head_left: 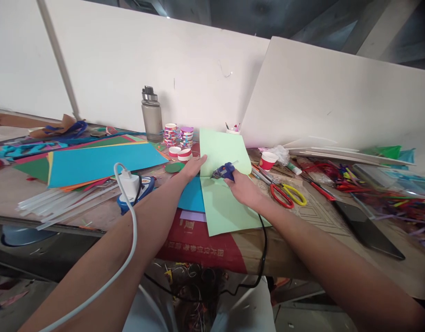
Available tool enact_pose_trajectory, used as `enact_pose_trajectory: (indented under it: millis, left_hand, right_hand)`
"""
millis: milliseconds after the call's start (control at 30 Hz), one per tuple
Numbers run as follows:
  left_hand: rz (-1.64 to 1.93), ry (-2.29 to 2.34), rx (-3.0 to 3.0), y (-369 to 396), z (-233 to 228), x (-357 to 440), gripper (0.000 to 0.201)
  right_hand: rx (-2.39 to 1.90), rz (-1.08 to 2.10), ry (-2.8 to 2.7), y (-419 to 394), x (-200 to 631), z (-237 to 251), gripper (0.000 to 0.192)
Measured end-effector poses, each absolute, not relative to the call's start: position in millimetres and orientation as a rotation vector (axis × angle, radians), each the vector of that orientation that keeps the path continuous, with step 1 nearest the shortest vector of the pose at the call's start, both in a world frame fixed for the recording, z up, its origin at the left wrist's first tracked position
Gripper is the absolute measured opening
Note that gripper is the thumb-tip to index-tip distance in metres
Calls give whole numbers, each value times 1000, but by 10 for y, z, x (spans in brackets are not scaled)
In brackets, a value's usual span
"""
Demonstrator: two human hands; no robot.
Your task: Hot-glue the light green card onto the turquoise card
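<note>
A light green sheet of paper (229, 210) lies in front of me, its far half bent upward along a crease. At the paper's left edge, by the crease, my left hand (196, 168) is closed on the sheet, its fingers partly hidden. My right hand (245, 188) grips a blue hot glue gun (223, 172) with its nozzle pointing left, just over the crease. A clear glue stick pokes out of the gun's back, and a black cord (264, 249) hangs from it over the table edge. Under the green paper, a blue sheet (191, 196) shows.
Coloured paper sheets (102, 161), glue sticks (53, 199) and a plugged-in power strip (143, 189) lie left. A bottle (152, 117) and stacked paper rings (170, 134) stand behind. Scissors (283, 196), a red-and-white cup (268, 160) and a black-bladed knife (364, 226) are right.
</note>
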State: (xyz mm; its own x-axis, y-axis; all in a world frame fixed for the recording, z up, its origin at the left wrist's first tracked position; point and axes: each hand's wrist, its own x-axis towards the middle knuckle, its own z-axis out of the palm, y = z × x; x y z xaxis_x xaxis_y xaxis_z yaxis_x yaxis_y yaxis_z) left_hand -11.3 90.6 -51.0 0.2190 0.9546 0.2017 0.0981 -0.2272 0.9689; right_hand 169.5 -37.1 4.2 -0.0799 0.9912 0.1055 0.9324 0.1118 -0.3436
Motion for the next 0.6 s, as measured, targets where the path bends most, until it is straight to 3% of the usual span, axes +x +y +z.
enact_pose_trajectory:
  millis: [300,600]
  left_hand:
    - [1138,1026,1534,833,-448,-132,63]
    - [1127,999,1538,782,-384,-126,64]
  right_hand:
    - [-2065,131,-1937,-337,2312,25,32]
    - [-2032,230,-1978,-386,1956,76,30]
